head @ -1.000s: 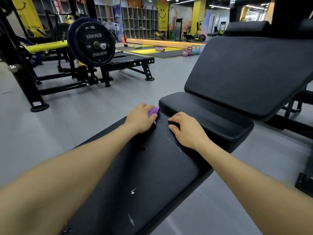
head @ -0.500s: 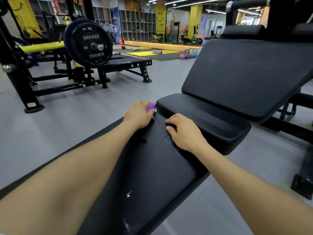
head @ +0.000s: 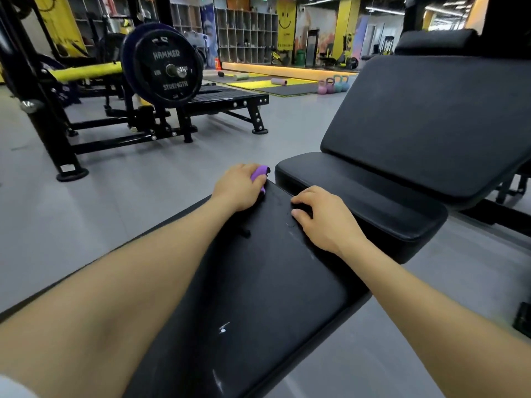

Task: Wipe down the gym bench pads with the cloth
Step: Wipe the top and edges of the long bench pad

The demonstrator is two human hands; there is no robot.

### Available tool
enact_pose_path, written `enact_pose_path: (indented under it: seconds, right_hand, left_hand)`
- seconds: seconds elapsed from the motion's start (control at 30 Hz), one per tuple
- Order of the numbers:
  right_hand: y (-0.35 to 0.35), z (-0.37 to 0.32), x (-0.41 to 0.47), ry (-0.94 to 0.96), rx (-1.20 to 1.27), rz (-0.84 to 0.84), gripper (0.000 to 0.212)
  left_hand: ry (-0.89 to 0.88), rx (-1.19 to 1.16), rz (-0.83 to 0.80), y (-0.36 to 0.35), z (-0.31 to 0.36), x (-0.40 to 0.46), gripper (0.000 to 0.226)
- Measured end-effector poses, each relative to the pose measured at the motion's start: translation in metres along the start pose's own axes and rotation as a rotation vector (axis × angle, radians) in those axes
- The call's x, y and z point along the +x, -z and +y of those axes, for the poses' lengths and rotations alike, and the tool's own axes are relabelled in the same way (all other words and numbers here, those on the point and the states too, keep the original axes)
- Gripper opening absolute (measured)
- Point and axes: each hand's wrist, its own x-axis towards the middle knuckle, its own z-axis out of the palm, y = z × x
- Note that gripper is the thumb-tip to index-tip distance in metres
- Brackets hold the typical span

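A long black bench pad runs from near me toward a second black seat pad and a tilted back pad. My left hand grips a bunched purple cloth at the far left corner of the long pad; most of the cloth is hidden under the fingers. My right hand rests on the far end of the same pad with its fingers curled down over the edge, holding nothing that I can see. The long pad shows white scuffs.
A black weight machine with a large plate marked HAMMER STRENGTH stands on the grey floor at left. Yellow and grey mats, foam rollers and kettlebells lie at the back. A black bench foot sits at right.
Both hands stay at the far end of the long pad. My left hand with the cloth has slid slightly toward the pad's far left corner; the view has shifted a little.
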Motion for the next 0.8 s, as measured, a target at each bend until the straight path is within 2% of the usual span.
enact_pose_path:
  seconds: [0.07, 0.23, 0.3, 0.43, 0.53, 0.63, 0.8]
  right_hand:
    - [0.0, -0.001, -0.001, -0.002, 0.01, 0.003, 0.029]
    - [0.001, -0.003, -0.003, -0.006, 0.007, -0.001, 0.028]
    - [0.001, -0.003, -0.003, -0.004, 0.0, 0.002, 0.028]
    - [0.0, -0.002, -0.002, -0.012, 0.01, 0.018, 0.027]
    - [0.0, -0.001, -0.002, -0.015, 0.014, 0.026, 0.026]
    - [0.001, -0.002, -0.003, -0.016, 0.023, 0.041, 0.025]
    - [0.003, -0.004, -0.006, -0.08, 0.108, 0.126, 0.022]
  left_hand:
    - [-0.033, -0.006, 0.003, 0.007, 0.006, -0.018, 0.039]
    - [-0.341, -0.071, -0.088, 0.009, 0.006, -0.079, 0.037]
    - [-0.349, -0.073, -0.095, 0.011, 0.006, -0.069, 0.038]
    - [-0.111, -0.012, -0.052, 0.001, 0.017, -0.017, 0.042]
    - [-0.047, 0.042, -0.031, -0.005, 0.022, -0.007, 0.04]
    - [-0.117, 0.015, -0.053, 0.004, 0.025, -0.034, 0.039]
    - [-0.358, -0.052, -0.142, 0.01, 0.016, -0.076, 0.037]
